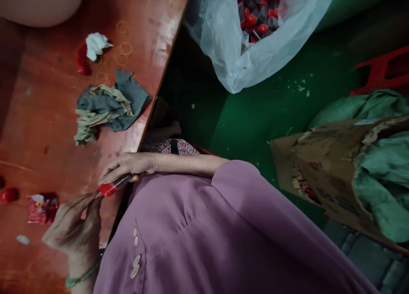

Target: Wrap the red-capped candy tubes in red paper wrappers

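The view is turned on its side, with the table on the left. At the table's edge my right hand (128,166) is closed around the dark shaft of a small red-capped piece (110,187). My left hand (75,232), with a green bracelet on its wrist, pinches the red end of the same piece with its fingertips. My purple buttoned shirt (204,234) fills the lower middle.
The reddish table (38,115) carries crumpled grey and olive rags (108,106), a white wad (96,44), rubber bands (123,47), loose red caps (9,195) and a red wrapper (41,208). A clear bag of red pieces (258,12), a torn carton (332,170) and green sacking (380,174) stand on the green floor.
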